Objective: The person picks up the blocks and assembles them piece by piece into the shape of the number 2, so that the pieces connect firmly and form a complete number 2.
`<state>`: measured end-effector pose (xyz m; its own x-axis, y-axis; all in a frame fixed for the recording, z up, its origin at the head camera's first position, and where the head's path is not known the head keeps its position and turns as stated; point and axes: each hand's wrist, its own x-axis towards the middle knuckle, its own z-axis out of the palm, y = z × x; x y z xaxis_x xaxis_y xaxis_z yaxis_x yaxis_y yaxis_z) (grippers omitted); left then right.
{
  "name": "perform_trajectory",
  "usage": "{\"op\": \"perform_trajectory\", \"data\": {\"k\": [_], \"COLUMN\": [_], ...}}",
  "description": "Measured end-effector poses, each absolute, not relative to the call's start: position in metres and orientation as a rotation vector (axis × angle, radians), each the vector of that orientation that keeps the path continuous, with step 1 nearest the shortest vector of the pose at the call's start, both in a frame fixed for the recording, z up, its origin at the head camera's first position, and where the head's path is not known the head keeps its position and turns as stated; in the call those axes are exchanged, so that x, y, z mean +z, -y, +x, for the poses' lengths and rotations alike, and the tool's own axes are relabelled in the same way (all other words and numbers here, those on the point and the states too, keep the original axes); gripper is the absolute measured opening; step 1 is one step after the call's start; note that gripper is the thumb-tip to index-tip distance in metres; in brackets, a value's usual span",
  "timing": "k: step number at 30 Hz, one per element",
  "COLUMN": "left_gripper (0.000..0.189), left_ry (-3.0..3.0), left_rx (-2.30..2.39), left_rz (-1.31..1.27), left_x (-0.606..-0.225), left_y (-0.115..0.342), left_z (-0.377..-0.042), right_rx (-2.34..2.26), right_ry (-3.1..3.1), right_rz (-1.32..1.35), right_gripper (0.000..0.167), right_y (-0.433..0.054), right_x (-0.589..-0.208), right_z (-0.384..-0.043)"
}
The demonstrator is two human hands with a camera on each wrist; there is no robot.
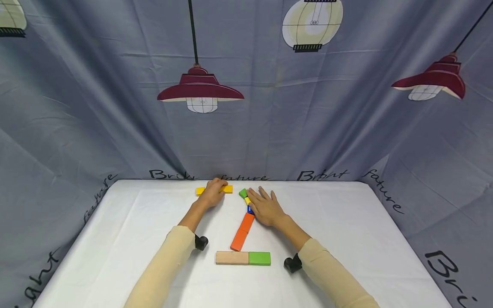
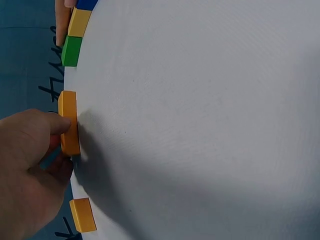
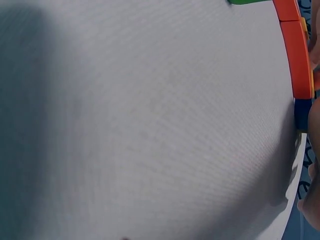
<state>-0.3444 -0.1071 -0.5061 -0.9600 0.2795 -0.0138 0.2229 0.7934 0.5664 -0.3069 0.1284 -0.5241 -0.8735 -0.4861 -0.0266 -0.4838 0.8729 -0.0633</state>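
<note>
At the table's far side my left hand (image 1: 213, 193) pinches a long yellow block (image 2: 69, 102), the thumb on its near face. A second yellow block (image 2: 83, 216) lies apart to its left. My right hand (image 1: 265, 209) rests with fingers stretched out and spread beside a slanting line of blocks, touching its upper part. That line runs from a green block (image 1: 243, 193) through a small yellow block (image 1: 247, 200) and a blue block (image 3: 302, 114) to two orange blocks (image 1: 242, 231). The right hand partly covers the yellow and blue blocks.
Nearer the front, a tan block (image 1: 232, 258) and a green block (image 1: 259, 258) lie end to end below the orange ones. The white table (image 1: 331, 222) meets a grey curtain (image 1: 254, 141) with printed lamps at its back. Black wrist cameras (image 1: 201, 242) hang under both sleeves.
</note>
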Motion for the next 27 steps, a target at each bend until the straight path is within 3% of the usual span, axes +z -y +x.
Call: {"op": "perform_trajectory", "data": {"k": [27], "left_gripper": [0.033], "left_ry": [-2.886], "left_rx": [0.835], "left_rz": [0.469], "left_x": [-0.506], "left_y": [0.086], "left_z": [-0.345], "right_rx": [-0.069], "right_ry": [-3.000], "right_rz": [-0.776], "right_gripper": [0.054], "right_y": [-0.128], "right_x": [-0.520], "right_z": [-0.306]}}
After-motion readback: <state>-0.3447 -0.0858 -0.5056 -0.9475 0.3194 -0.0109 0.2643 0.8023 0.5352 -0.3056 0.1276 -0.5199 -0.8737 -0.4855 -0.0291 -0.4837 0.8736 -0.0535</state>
